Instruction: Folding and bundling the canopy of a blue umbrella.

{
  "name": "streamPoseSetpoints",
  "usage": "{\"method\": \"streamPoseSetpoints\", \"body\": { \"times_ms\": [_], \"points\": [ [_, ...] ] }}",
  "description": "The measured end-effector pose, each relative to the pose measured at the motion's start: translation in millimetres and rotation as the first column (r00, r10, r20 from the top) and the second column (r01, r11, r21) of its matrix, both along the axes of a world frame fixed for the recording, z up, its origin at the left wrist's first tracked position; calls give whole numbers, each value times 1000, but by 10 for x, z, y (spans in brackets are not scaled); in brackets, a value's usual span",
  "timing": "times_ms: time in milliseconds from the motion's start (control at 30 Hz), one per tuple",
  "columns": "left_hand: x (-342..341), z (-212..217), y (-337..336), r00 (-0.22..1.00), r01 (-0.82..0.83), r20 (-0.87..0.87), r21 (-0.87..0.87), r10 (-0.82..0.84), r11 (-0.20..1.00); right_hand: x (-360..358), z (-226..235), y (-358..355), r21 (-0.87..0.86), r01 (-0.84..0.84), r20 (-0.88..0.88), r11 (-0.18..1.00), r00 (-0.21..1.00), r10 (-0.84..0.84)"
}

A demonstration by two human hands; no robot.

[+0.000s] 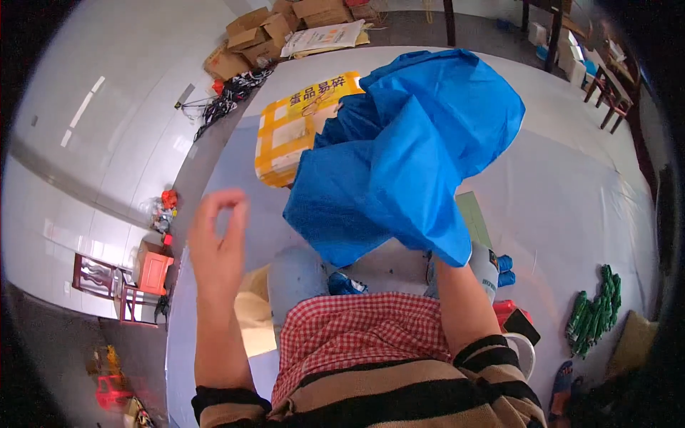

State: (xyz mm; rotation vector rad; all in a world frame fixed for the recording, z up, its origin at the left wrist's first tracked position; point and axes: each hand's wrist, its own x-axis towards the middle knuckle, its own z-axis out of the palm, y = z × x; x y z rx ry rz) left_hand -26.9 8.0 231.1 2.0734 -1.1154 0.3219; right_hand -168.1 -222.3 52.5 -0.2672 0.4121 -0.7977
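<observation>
A large sheet of blue cloth [407, 160], gathered in folds along its left side, spreads in front of me. My right forearm runs up to its lower edge; the cloth covers my right hand, so its fingers are hidden. To the left, apart from the cloth, I hold up my left hand [217, 239], slightly blurred. Its thumb and forefinger curl into a ring with tips together, and anything thin between them is too small to make out. Behind the cloth stands a white foam box [285, 135] bound with yellow tape, partly covered.
A flat green piece [472, 221] lies right of the cloth, with small blue rolls [506, 271] nearby. Farther right is a green bundle [596, 314]. A black phone [522, 327] lies beside my right elbow, brown cardboard [255, 314] by my left forearm. Cardboard boxes [260, 36] are piled at the back.
</observation>
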Motion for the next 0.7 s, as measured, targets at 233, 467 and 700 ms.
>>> {"method": "streamPoseSetpoints", "body": {
  "times_ms": [233, 467, 700],
  "points": [
    [-429, 30, -855, 882, 339, -358, 35, -305, 940, 199, -1011, -234, -387, 16, -13, 922, 1000, -22],
    [-497, -248, -697, 915, 400, -125, 149, -385, 904, 116, -1009, -256, -278, 85, 116, 957, 992, -54],
    [37, -544, -93, 940, 184, 240, 241, -243, 953, 155, -1170, -272, -235, -93, 75, 968, 991, 113]
  ]
}}
